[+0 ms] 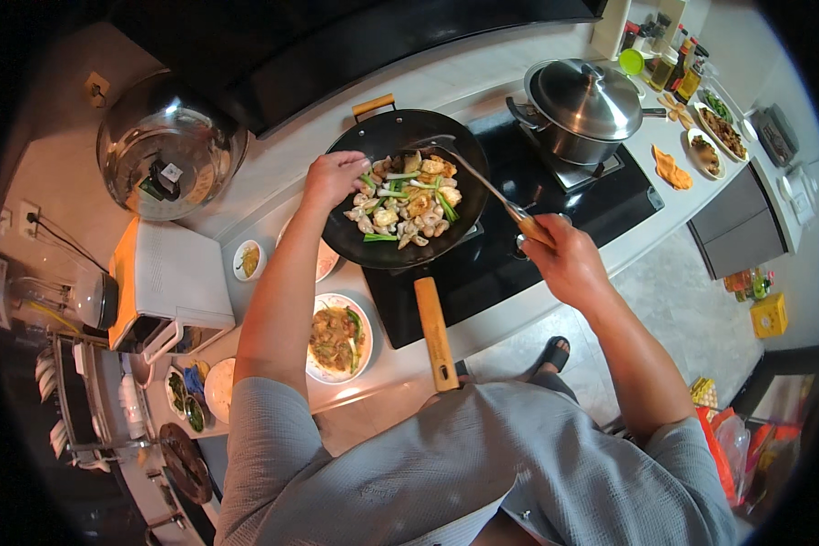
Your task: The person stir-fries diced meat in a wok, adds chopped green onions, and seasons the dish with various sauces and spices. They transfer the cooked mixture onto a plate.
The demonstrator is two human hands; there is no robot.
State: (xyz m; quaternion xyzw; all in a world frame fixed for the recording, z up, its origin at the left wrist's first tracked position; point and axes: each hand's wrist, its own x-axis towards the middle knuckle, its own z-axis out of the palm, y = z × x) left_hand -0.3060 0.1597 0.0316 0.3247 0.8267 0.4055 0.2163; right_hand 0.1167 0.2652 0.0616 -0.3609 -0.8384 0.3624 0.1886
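A black wok (467,211) with a wooden handle stands on the left side of the glass cooktop (519,263). Inside it lie pale meat pieces, browned tofu-like chunks (420,203) and cut scallions (446,207). My right hand (561,256) grips the wooden handle of a metal spatula (484,181), whose blade rests in the wok near its far side. My left hand (336,179) hovers at the wok's left rim, its fingertips beside a green scallion piece. Whether the fingers pinch anything is hidden.
A lidded steel pot (583,112) occupies the right burner. Left of the wok are a plate of cooked food (338,338), a small bowl (249,261) and a white countertop appliance (177,273). An orange cloth (670,168), filled dishes (722,133) and several bottles (686,78) line the right counter.
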